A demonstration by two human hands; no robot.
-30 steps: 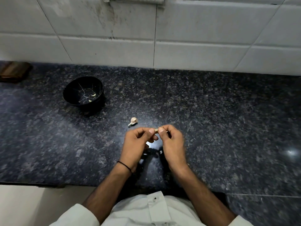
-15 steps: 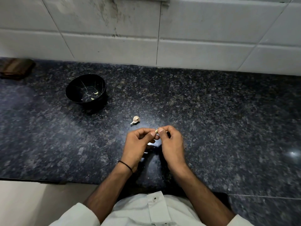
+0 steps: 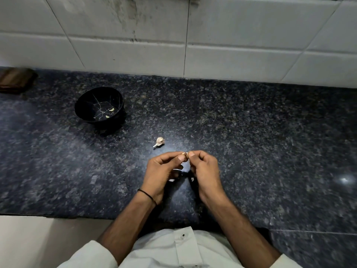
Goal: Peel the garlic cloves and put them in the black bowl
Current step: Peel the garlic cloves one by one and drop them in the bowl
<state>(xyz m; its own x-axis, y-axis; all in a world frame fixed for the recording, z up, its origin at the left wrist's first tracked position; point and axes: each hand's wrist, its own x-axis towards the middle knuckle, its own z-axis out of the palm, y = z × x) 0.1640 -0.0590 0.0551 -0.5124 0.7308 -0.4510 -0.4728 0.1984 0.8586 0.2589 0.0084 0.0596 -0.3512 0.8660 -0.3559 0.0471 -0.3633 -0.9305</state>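
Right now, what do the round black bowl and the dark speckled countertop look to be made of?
The round black bowl looks like plastic or glazed ceramic, I cannot tell which: dull sheen, thin pale crack-like lines inside. The dark speckled countertop looks like polished granite: grey flecks throughout, a mirror-like glint of light at the right.

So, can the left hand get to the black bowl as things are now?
Probably yes: only bare countertop lies between the left hand and the black bowl, farther back on its own side. But it and the right hand pinch a garlic clove.
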